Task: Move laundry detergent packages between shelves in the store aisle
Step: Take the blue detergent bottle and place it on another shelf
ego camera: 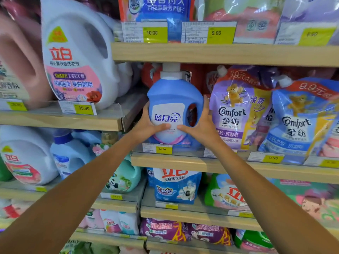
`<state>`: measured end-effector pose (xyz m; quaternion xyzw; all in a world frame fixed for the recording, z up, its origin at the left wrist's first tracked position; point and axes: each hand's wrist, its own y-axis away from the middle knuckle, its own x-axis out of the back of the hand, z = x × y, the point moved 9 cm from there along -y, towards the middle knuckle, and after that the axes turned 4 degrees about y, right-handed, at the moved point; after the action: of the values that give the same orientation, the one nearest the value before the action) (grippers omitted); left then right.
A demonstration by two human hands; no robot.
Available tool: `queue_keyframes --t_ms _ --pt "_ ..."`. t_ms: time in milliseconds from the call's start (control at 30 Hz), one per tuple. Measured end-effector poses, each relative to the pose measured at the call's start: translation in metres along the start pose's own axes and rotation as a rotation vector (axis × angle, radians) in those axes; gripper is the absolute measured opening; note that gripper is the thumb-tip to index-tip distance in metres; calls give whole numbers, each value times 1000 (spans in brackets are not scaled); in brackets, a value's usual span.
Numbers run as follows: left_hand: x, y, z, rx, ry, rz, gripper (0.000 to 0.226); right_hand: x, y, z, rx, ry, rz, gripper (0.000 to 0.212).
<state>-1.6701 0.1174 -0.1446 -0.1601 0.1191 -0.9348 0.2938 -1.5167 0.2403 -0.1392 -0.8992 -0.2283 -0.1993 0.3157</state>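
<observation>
Both hands on the blue detergent bottle (174, 109), which stands upright on the middle shelf (183, 161), base right behind the yellow 14.90 price tag (162, 149). Left hand (146, 125) wraps the bottle's left flank, right hand (200, 126) the right flank by the handle cutout; fingers (161, 127) of both hands are clamped on the lower body, thumbs across the front label and nearly meeting. Can't tell if the base is lifted or resting. White cap sits above the fingers, tight under the upper shelf (220, 54), so my guess is it needs to tip or come forward to clear. Handling: rigid plastic jug, likely full, so fairly heavy with the weight low; smooth surface, could slip. A two-hand squeeze low on the body looks sound; the moulded handle is the alternative for one hand. Label reads 蓝月亮. Just right of the right-hand fingers: soft Comfort pouches (238, 110), marked Comfort 金纺 with a 9.9元 banner, tag 9.90 below. Well left of the left-hand fingers: big white 立白 jug (77, 57), tag 35.00. Tags above read 10.00 and 9.90.
</observation>
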Motion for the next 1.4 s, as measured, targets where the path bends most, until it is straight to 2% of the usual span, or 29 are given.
queue_keyframes --t_ms 200,367,567,867,1100,1233,1400 --pt "4 -1 -1 -30 40 42 100 5 -5 -18 65 34 -12 128" --pt "4 5 -4 -45 110 110 86 21 -13 -63 234 142 -31 123" --pt "0 7 -4 -36 140 156 81 34 -9 -74 267 59 -18 111" --pt "-9 29 -4 -78 129 227 88 40 19 -100 481 261 -14 106" --pt "-6 48 12 -143 84 281 85 50 36 -100 520 203 12 103" --pt "2 57 37 -204 71 295 95 62 41 -103 483 126 38 107" --pt "12 68 69 -270 43 252 92 76 53 -111 402 19 67 111"
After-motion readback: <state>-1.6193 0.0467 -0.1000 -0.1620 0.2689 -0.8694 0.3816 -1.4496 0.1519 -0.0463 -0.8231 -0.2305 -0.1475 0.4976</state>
